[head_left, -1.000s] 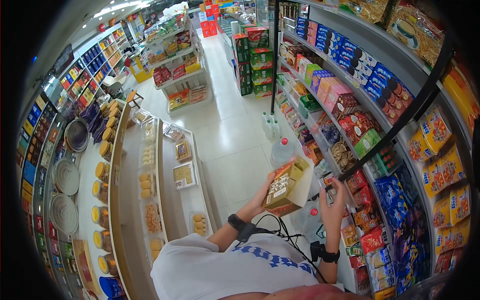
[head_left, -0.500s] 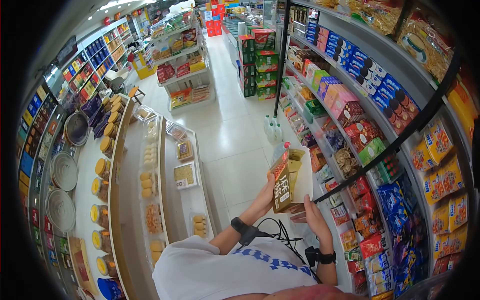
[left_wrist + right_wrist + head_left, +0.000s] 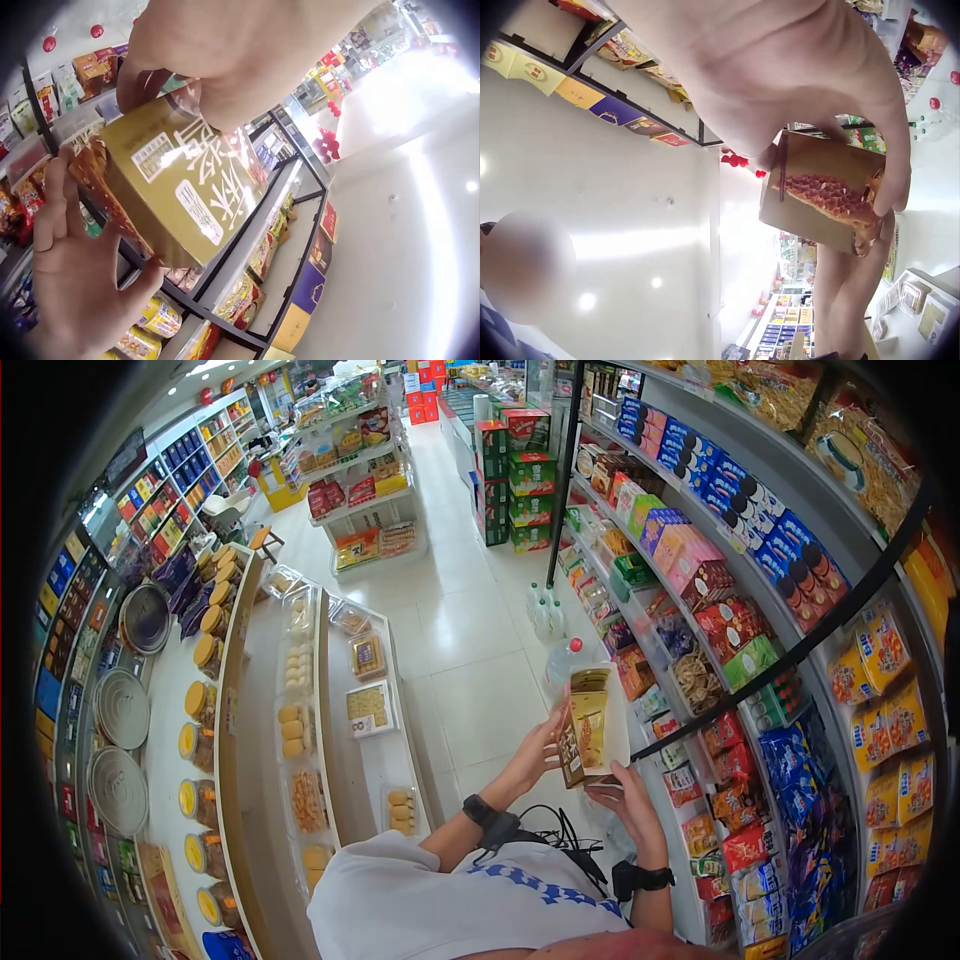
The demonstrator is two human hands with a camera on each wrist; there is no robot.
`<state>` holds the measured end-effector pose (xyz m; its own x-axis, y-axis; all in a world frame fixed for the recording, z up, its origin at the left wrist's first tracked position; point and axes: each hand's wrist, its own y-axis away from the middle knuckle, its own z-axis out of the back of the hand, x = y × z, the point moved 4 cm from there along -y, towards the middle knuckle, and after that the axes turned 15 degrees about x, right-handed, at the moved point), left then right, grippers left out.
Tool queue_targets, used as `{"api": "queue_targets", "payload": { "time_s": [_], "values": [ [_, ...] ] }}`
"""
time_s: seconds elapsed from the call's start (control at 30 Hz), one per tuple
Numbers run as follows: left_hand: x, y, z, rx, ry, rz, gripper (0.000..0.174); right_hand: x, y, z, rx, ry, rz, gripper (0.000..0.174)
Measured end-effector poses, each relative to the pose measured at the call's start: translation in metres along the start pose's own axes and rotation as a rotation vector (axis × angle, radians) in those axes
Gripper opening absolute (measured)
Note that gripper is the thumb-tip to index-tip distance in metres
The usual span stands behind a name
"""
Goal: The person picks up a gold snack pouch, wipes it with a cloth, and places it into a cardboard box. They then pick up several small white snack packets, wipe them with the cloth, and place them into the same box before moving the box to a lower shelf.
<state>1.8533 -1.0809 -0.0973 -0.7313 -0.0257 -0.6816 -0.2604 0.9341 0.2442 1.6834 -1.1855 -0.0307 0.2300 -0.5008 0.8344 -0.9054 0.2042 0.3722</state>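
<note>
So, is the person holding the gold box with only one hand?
No, the left hand grips the side of the box while the right hand holds its lower end.

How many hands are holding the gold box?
2. The left hand grips the gold box at one side; the right hand holds it from below.

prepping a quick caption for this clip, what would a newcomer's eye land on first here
First, the gold rectangular cardboard box, held upright between the left hand and right hand at the centre of the head view. Next, the rows of blue biscuit packets on the tall shelving to the right, and the yellow-lidded clear jars lined along the counter on the left.
</note>
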Motion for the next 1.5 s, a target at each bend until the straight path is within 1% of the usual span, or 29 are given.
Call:
{"api": "queue_targets", "payload": {
  "time_s": [0.07,0.13,0.23,0.27,0.33,0.37,0.47,0.53,0.57,0.63,0.7,0.73,0.8,0.83,0.9,0.93,1.0,1.03,1.1,1.2,1.23,1.33,1.47,1.5],
  "values": [
    [-0.001,0.002,-0.007,-0.020,0.003,0.006,0.080,0.002,0.003,0.004,-0.023,0.001,0.032,0.059],
    [0.002,0.002,-0.013,-0.052,-0.031,0.000,0.091,0.001,0.006,0.008,-0.020,-0.023,0.044,0.060],
    [-0.002,0.000,-0.031,0.044,-0.164,0.007,0.100,-0.003,0.006,0.021,-0.035,-0.037,0.053,0.063],
    [-0.002,-0.003,-0.034,0.054,-0.161,0.002,0.107,-0.007,0.006,0.027,-0.043,-0.040,0.054,0.064],
    [-0.001,-0.010,-0.041,0.072,-0.154,-0.005,0.120,-0.011,0.008,0.037,-0.087,-0.043,0.056,0.058],
    [0.002,-0.015,-0.044,0.061,-0.159,-0.023,0.120,-0.011,0.010,0.043,-0.110,-0.043,0.058,0.055],
    [0.014,-0.029,-0.057,0.043,-0.166,-0.060,0.119,-0.010,0.020,0.059,-0.133,-0.066,0.069,0.055],
    [0.017,-0.036,-0.074,0.046,-0.168,-0.058,0.118,-0.008,0.028,0.070,-0.081,-0.176,0.043,0.052],
    [0.020,-0.043,-0.080,0.055,-0.178,-0.054,0.118,-0.007,0.032,0.076,-0.056,-0.234,0.029,0.051],
    [0.033,-0.055,-0.089,0.068,-0.192,-0.025,0.116,-0.011,0.036,0.100,-0.016,-0.301,0.079,0.048],
    [0.043,-0.070,-0.089,0.090,-0.241,0.001,0.102,-0.025,0.040,0.125,-0.024,-0.396,0.118,0.043],
    [0.057,-0.079,-0.092,0.119,-0.254,0.047,0.095,-0.023,0.049,0.132,-0.011,-0.404,0.150,0.043],
    [0.075,-0.093,-0.089,0.173,-0.276,0.078,0.091,-0.019,0.066,0.148,-0.022,-0.439,0.207,0.040],
    [0.078,-0.093,-0.094,0.140,-0.305,0.094,0.088,-0.019,0.072,0.155,-0.032,-0.463,0.230,0.039],
    [0.087,-0.094,-0.109,0.094,-0.372,0.149,0.082,-0.038,0.079,0.185,-0.051,-0.508,0.192,0.033],
    [0.092,-0.097,-0.110,0.074,-0.415,0.176,0.078,-0.045,0.084,0.198,-0.102,-0.522,0.198,0.033],
    [0.103,-0.098,-0.107,0.091,-0.358,0.248,0.070,-0.057,0.092,0.217,-0.163,-0.521,0.188,0.032],
    [0.108,-0.098,-0.110,0.077,-0.357,0.268,0.062,-0.068,0.098,0.232,-0.208,-0.540,0.160,0.034],
    [0.119,-0.102,-0.103,0.068,-0.322,0.324,0.059,-0.098,0.098,0.259,-0.275,-0.570,0.107,0.039],
    [0.134,-0.105,-0.095,0.018,-0.273,0.385,0.054,-0.151,0.097,0.295,-0.192,-0.697,0.081,0.041],
    [0.139,-0.104,-0.089,0.010,-0.265,0.395,0.051,-0.169,0.095,0.305,-0.198,-0.755,0.061,0.042],
    [0.153,-0.104,-0.071,-0.039,-0.238,0.423,0.047,-0.229,0.090,0.342,-0.300,-0.793,0.024,0.040],
    [0.175,-0.096,-0.043,-0.117,-0.198,0.451,0.045,-0.316,0.092,0.398,-0.428,-1.000,-0.042,0.041],
    [0.180,-0.092,-0.038,-0.141,-0.184,0.463,0.045,-0.317,0.093,0.404,-0.473,-1.032,-0.050,0.045]
  ]
}}
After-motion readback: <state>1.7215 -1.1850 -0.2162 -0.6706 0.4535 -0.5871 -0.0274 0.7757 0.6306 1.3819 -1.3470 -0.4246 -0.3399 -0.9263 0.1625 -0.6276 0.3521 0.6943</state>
